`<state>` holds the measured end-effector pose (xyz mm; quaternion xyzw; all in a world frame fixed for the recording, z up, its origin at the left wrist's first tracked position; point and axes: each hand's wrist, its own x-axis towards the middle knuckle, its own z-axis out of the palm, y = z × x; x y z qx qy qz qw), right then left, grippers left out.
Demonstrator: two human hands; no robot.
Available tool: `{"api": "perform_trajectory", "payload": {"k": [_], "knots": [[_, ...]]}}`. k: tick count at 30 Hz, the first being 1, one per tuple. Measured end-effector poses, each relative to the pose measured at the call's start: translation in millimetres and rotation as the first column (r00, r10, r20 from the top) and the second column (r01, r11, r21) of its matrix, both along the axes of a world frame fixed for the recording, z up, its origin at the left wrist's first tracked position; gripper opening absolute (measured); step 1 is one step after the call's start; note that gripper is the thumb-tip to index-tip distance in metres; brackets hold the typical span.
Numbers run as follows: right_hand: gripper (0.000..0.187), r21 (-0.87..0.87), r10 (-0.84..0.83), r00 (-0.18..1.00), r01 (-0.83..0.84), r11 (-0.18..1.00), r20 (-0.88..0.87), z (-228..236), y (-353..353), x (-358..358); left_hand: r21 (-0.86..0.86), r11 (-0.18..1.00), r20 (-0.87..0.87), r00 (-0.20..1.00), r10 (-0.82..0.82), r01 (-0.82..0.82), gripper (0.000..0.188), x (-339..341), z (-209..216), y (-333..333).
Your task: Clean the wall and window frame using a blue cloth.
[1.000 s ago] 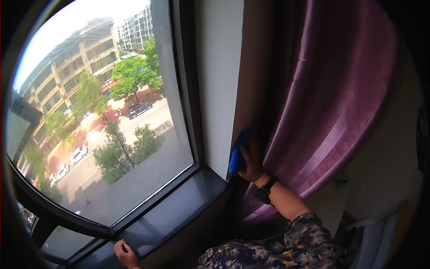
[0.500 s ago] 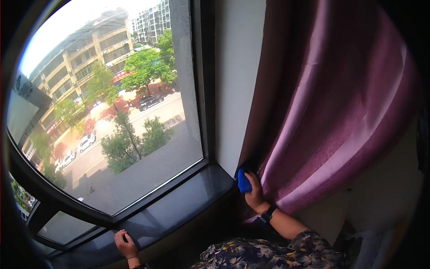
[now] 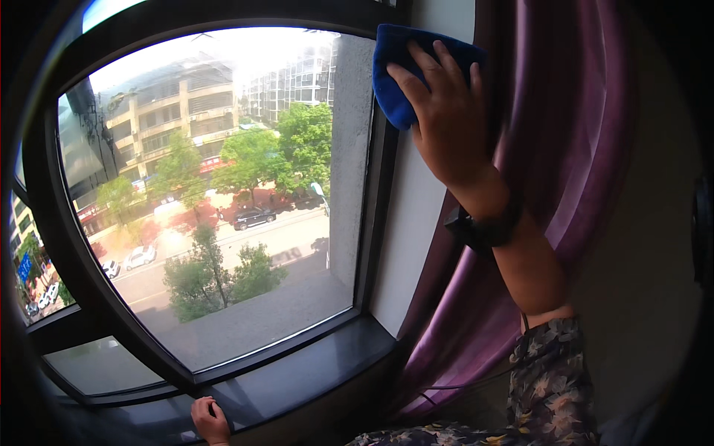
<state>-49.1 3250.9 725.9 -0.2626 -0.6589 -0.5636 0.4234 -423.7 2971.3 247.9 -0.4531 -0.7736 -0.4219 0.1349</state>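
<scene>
My right hand (image 3: 446, 111) is raised high, its fingers spread over a folded blue cloth (image 3: 394, 104). The cloth lies at the upper right of the dark window frame (image 3: 381, 160) and overlaps the pale wall strip beside it. A dark watch (image 3: 476, 229) sits on that wrist. Low down at the left, my left hand (image 3: 210, 420) rests on the dark windowsill (image 3: 297, 364) with its fingers curled in. Whatever those fingers may hold is hidden.
A purple curtain (image 3: 550, 111) hangs just right of my right arm. Large window glass (image 3: 297, 245) fills the left, with a street, trees and parked cars outside. A smaller lower pane (image 3: 104, 364) adjoins it. Thin dark cords (image 3: 454, 386) cross the curtain's lower part.
My right hand has risen with the blue cloth from the sill's right end to the upper window frame. The view has shifted. My left hand stays on the sill.
</scene>
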Motion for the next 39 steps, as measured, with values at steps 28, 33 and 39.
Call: {"api": "perform_trajectory", "payload": {"k": [28, 33, 39], "knots": [[0.049, -0.351, -0.419, 0.718, 0.659, 0.665, 0.556, -339.9, 18.4, 32.7, -0.033, 0.997, -0.027, 0.997, -0.066, 0.065, 0.003, -0.2, 10.2, -8.8], [0.049, -0.513, -0.28, 0.765, 0.61, 0.603, 0.58, -380.4, 3.6, 40.8, -0.038, 0.997, -0.019, 0.998, -0.063, 0.063, 0.003, 7.2, 20.7, -14.7], [0.048, -0.807, -0.078, 0.959, 0.272, 0.525, 0.272, -418.3, 0.1, 39.9, -0.043, 0.998, -0.015, 0.998, -0.056, 0.055, 0.003, 11.1, 23.9, -10.0]]}}
